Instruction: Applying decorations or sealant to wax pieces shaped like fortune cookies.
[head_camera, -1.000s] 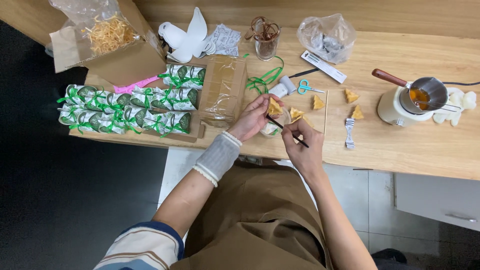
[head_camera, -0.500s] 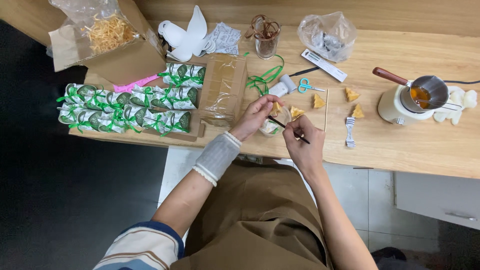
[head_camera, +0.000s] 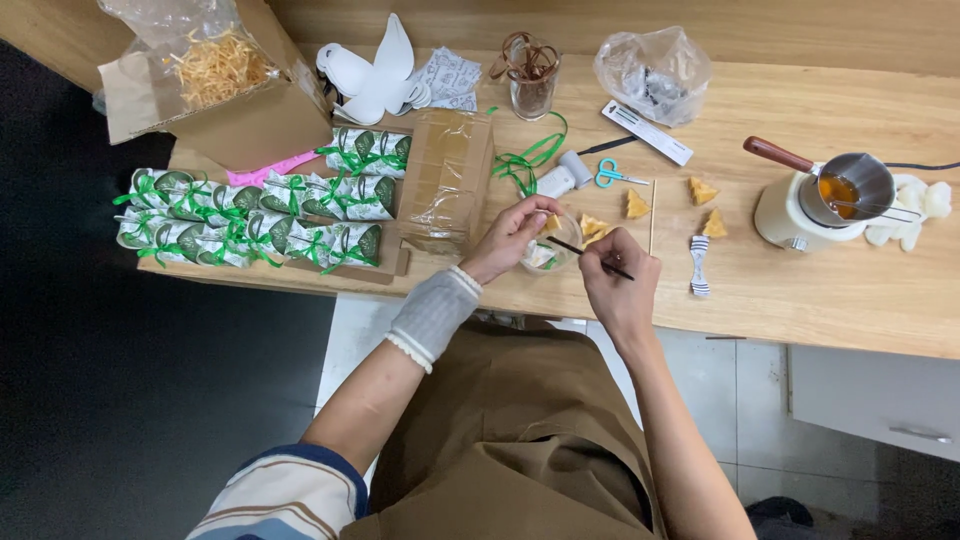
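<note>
Clear glass cup (head_camera: 548, 250) is being pinched by the left hand (head_camera: 508, 238) at desk (head_camera: 840, 290) centre while a dark stick (head_camera: 590, 258) is being gripped by the right hand (head_camera: 620, 285), ribboned packets (head_camera: 260, 215) lying finished at nine o'clock, yellow wedges (head_camera: 700, 190) waiting at two o'clock.

**Changes over the last second**

The right hand (head_camera: 618, 282) has shifted slightly lower and toward the person, with the thin dark stick (head_camera: 590, 258) now angled so its tip points into the small clear cup (head_camera: 548, 252). The left hand (head_camera: 512, 236) has closed in on the cup's rim, and the yellow wedge (head_camera: 552, 223) at its fingertips now sits over the cup opening.
</note>
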